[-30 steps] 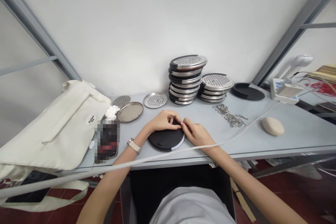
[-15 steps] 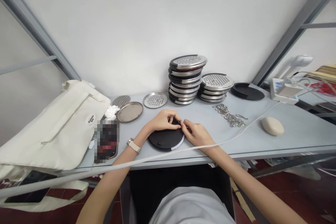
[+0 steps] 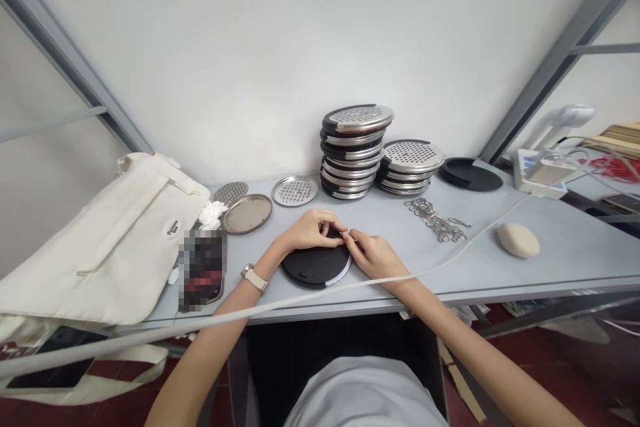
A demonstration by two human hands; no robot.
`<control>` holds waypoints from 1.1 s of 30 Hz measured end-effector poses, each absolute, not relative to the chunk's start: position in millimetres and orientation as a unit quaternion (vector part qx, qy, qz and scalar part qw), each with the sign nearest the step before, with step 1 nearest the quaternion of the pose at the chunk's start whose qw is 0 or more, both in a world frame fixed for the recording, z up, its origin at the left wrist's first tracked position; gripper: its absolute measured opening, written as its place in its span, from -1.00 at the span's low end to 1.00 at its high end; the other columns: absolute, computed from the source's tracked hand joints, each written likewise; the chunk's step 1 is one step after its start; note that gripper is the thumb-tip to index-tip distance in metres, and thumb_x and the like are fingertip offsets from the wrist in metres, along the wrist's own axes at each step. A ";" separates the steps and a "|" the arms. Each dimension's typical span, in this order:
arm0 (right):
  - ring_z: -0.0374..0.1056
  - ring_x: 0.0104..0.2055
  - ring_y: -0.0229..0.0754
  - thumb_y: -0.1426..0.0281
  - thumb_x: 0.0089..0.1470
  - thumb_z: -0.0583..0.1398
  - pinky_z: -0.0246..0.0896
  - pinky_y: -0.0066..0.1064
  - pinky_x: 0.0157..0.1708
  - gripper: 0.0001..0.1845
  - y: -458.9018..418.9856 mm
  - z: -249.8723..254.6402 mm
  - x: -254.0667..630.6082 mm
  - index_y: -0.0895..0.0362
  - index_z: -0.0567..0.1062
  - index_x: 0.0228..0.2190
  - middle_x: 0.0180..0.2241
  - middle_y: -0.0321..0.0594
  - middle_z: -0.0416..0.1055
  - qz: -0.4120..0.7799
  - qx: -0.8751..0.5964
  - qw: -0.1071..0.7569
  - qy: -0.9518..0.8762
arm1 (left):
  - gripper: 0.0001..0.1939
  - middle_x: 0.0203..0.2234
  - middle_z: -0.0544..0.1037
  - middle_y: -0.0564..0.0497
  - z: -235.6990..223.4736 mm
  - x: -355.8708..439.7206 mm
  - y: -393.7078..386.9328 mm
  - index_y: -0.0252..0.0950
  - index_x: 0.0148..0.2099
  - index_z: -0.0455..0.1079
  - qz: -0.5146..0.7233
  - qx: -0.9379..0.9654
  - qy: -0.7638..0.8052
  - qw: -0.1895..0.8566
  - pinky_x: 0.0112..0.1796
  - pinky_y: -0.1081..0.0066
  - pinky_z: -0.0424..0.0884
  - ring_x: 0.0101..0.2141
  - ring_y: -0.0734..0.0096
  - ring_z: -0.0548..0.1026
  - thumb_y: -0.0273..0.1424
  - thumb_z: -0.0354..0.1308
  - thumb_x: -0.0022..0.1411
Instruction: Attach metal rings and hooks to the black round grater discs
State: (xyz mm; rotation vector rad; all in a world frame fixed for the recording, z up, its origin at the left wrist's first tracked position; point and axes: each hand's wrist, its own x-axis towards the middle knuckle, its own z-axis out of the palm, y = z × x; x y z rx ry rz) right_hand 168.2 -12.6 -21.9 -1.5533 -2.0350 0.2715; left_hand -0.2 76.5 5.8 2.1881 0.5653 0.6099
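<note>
A round black plastic base (image 3: 317,268) with a pale strip along its right edge lies flat near the table's front edge. Over its far side arches my left hand (image 3: 313,230), thumb and forefinger pinched at the rim. Against those fingertips my right hand (image 3: 373,252) is closed in a pinch at the far right of the rim. A tiny piece shows between the fingertips, too small and too covered to name. Right of my hands lies a heap of small metal hooks or rings (image 3: 436,221).
Behind stand a tall stack of round graters (image 3: 353,157) and a shorter stack (image 3: 411,170), beside another black base (image 3: 473,175). Loose metal discs (image 3: 295,191) lie left. A white cable (image 3: 280,305) crosses in front. A cream bag (image 3: 110,233), phone (image 3: 203,273) and beige mouse-shaped object (image 3: 519,240) flank the workspace.
My fingertips have shifted very slightly at the rim of the black base. Both hands otherwise stay in place, and the view has tilted a little.
</note>
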 end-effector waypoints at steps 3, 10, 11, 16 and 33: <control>0.34 -0.55 -0.23 0.29 0.22 -0.08 -0.03 -0.48 -0.54 -0.68 -13.8 -21.0 167.9 0.14 0.42 -0.32 -0.53 -0.22 0.44 0.117 -0.571 0.288 -0.760 | -0.78 -0.48 0.45 0.06 5.7 -0.7 76.4 -0.39 -0.28 0.50 0.239 0.859 0.224 0.394 -0.53 0.57 0.17 -0.58 0.65 0.25 -0.40 0.24 -0.02; 0.27 -0.60 -0.26 0.32 0.20 -0.06 -0.05 -0.49 -0.55 -0.74 -15.0 -18.9 167.2 0.12 0.38 -0.34 -0.59 -0.29 0.37 0.130 -0.555 0.296 -0.767 | -0.76 -0.49 0.42 0.05 4.2 -1.2 78.5 -0.39 -0.26 0.51 0.232 0.859 0.223 0.398 -0.54 0.57 0.17 -0.58 0.65 0.25 -0.37 0.26 -0.01; 0.27 -0.59 -0.26 0.33 0.21 -0.07 -0.05 -0.49 -0.54 -0.73 -14.9 -18.5 167.2 0.12 0.38 -0.34 -0.58 -0.28 0.38 0.130 -0.554 0.295 -0.768 | -0.75 -0.49 0.42 0.05 3.5 -1.1 78.9 -0.39 -0.26 0.51 0.233 0.859 0.221 0.399 -0.54 0.57 0.16 -0.58 0.65 0.25 -0.37 0.26 -0.01; 0.30 -0.58 -0.25 0.32 0.22 -0.08 -0.05 -0.48 -0.53 -0.71 -13.5 -20.7 168.2 0.12 0.38 -0.37 -0.57 -0.26 0.40 0.114 -0.563 0.287 -0.767 | -0.75 -0.52 0.40 0.06 0.8 -1.1 80.1 -0.39 -0.26 0.52 0.234 0.857 0.222 0.403 -0.56 0.57 0.14 -0.59 0.65 0.24 -0.35 0.27 -0.02; 0.33 -0.57 -0.24 0.31 0.23 -0.09 -0.06 -0.46 -0.54 -0.70 -11.6 -24.9 169.8 0.11 0.36 -0.38 -0.53 -0.23 0.44 0.077 -0.571 0.286 -0.766 | -0.72 -0.62 0.32 0.12 4.7 -1.6 77.3 -0.39 -0.32 0.50 0.222 0.857 0.227 0.407 -0.57 0.56 0.10 -0.60 0.64 0.20 -0.27 0.28 -0.03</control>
